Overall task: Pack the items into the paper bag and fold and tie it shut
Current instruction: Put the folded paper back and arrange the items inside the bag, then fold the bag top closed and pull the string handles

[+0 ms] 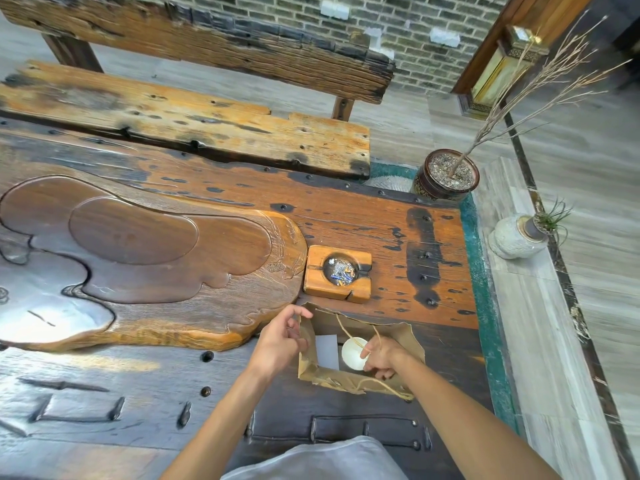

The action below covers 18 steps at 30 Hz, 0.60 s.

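Observation:
A brown paper bag (398, 336) stands open on the dark wooden table (138, 410), near its right end. My left hand (280, 341) grips the bag's left rim and holds the mouth apart. My right hand (381, 356) is inside the mouth, fingers closed on a small round white cup (351, 353). A flat white item (327, 351) lies inside the bag to the left of the cup. The bag's twine handles (384, 386) hang loose over the near rim and across the opening.
A wooden ashtray (360, 259) with wrappers in it sits just behind the bag. A large carved wooden tea tray (156, 271) fills the table's left. Behind are a wooden bench (173, 116), a potted bare branch (445, 174) and a pale vase (517, 237) on the floor at right.

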Tool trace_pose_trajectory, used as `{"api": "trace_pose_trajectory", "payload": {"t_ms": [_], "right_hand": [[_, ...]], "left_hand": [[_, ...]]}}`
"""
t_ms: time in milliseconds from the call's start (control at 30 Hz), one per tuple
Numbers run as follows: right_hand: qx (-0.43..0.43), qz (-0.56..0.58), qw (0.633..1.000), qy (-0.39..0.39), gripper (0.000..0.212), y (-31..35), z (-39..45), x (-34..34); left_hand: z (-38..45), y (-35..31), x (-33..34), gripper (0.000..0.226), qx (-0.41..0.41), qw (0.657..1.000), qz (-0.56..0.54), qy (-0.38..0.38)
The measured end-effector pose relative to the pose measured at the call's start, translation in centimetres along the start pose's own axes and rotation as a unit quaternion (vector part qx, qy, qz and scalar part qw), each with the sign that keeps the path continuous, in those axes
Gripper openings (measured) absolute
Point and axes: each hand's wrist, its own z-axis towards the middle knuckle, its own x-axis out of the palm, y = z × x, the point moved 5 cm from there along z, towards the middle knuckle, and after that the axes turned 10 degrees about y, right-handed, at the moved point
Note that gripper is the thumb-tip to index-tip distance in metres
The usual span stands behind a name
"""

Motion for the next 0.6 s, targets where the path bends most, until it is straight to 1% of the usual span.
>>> {"api": "trace_pose_trajectory", "payload": {"t_ms": [100, 233, 300, 400, 467, 600], "right_hand": [[0.009, 0.027, 1.000, 0.012, 0.039, -0.5, -0.7, 0.1], [0.003, 0.051, 0.999, 0.012, 0.047, -1.0, -1.3, 0.1], [-0.014, 0.056, 0.998, 0.007, 0.048, -0.7, -2.0, 0.1], [-0.057, 0.051, 0.997, 0.003, 0.045, 0.0, -3.7, 0.0], [-0.084, 0.044, 0.996, 0.000, 0.045, 0.4, -5.0, -0.1], [-0.146, 0.060, 0.987, 0.013, 0.027, 0.8, -8.3, -0.2]], "left_hand": [[0.2, 0.0, 0.2, 0.057, -0.005, 1.000, 0.010, 0.003], [-0.2, -0.5, 0.6, 0.058, 0.008, 0.999, 0.035, 0.001], [-0.3, -0.7, 0.8, 0.063, 0.017, 0.999, 0.046, 0.002], [-0.4, -1.1, 1.1, 0.077, 0.038, 0.996, 0.082, 0.008], [-0.4, -1.1, 1.2, 0.081, 0.049, 0.993, 0.107, 0.004], [-0.7, -1.1, 1.6, 0.083, 0.044, 0.988, 0.151, -0.001]]}}
